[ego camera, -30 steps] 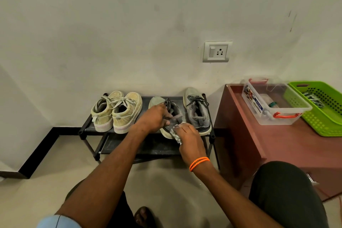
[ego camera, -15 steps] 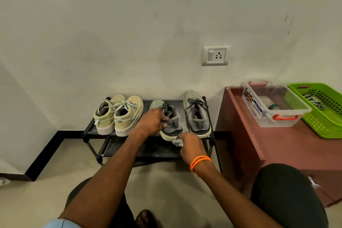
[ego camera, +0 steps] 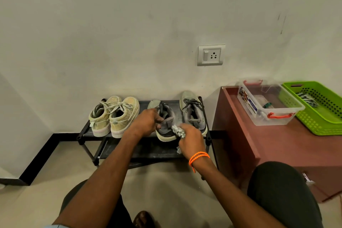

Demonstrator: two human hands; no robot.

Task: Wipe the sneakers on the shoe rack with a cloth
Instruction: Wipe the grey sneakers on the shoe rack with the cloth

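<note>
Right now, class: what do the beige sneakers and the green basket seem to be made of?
Beige sneakers: probably canvas, matt and woven-looking, with pale rubbery soles. Green basket: likely moulded plastic, smooth, with a perforated grid.

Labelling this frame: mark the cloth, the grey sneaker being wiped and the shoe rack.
cloth point(ego camera: 178, 130), head view, crumpled part above the fingers.
grey sneaker point(ego camera: 165, 134), head view, heel side.
shoe rack point(ego camera: 87, 133), head view, front-left top edge.
</note>
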